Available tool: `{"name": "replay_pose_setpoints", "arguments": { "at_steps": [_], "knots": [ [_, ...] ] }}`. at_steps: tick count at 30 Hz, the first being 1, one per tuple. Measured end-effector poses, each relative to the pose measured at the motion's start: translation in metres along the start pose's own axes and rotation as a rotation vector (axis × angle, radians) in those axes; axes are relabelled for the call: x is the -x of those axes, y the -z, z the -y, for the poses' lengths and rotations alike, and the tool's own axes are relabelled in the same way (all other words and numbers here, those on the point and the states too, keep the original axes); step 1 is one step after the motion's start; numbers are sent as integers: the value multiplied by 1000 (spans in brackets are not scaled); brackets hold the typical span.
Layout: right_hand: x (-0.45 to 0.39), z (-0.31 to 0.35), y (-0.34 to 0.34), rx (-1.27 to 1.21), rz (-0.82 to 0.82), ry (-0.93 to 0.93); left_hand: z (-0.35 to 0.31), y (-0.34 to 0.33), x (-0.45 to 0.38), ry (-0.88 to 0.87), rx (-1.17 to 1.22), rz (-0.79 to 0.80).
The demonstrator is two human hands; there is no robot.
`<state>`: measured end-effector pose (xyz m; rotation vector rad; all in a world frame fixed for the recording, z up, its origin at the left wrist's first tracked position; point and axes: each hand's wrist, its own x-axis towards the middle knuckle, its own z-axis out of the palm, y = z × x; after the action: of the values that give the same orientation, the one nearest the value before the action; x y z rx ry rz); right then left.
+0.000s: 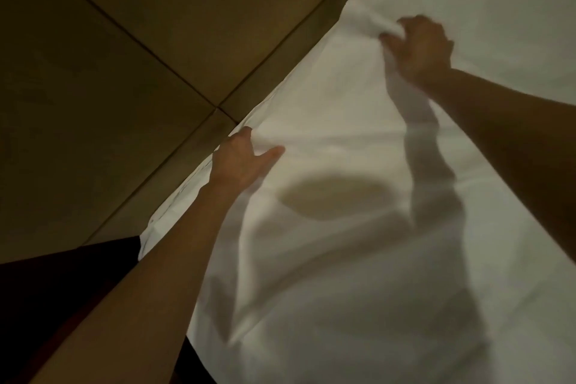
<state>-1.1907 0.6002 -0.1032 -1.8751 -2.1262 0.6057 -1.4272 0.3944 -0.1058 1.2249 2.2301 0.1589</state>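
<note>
A white sheet (pixel 358 134) spreads across the right and lower part of the head view, with its edge running diagonally along a padded panel. My left hand (pixel 240 162) grips that edge near the middle of the view, fingers over the edge and thumb lying on top of the cloth. My right hand (pixel 417 47) is farther up and to the right, holding a bunched fold of the sheet lifted off the surface. Both bare forearms reach in from below. Shadows of my arms and head fall on the sheet.
A tan padded panel (pixel 124 40) with dark seams fills the upper left, right against the sheet's edge. A dark area (pixel 46 290) lies at the lower left beside my left forearm.
</note>
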Motion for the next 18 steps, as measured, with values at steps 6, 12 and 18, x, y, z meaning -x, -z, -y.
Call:
{"name": "replay_pose_setpoints", "arguments": {
  "at_steps": [6,12,18],
  "knots": [
    [-37,-9,20,61,-223,-155,-16,-1,-14,-171,-65,-252],
    [32,-5,-25,269,-52,178,-19,-50,28,-404,-319,-185],
    [148,0,-90,354,101,263,13,-85,78,-546,-421,-4]
  ]
}}
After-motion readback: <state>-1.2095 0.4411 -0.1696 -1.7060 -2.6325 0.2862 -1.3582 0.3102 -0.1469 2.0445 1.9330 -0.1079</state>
